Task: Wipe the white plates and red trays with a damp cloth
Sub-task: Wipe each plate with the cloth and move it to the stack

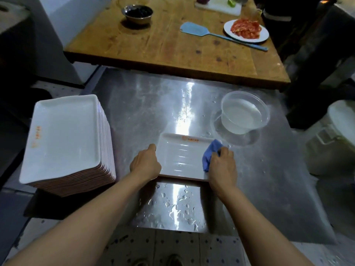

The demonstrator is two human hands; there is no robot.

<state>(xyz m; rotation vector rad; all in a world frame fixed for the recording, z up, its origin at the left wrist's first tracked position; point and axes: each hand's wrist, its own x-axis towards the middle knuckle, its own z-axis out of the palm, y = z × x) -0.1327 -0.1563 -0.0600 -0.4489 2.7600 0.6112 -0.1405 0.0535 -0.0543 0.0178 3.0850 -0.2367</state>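
Note:
A white rectangular plate (180, 156) with a reddish underside lies flat on the wet steel table (146, 112). My left hand (145, 164) grips its left edge. My right hand (222, 166) holds a blue cloth (210, 153) against the plate's right side. Wet streaks show across the plate's middle. At the left of the table stands a tall stack of the same white plates (65, 137), its top plate face up.
A clear plastic tub of water (245, 114) sits to the right behind the plate. Water drops dot the steel near the front edge. Behind is a wooden table (163, 41) with a metal bowl (137, 13), a blue spatula (199, 30) and a plate of red food (246, 30).

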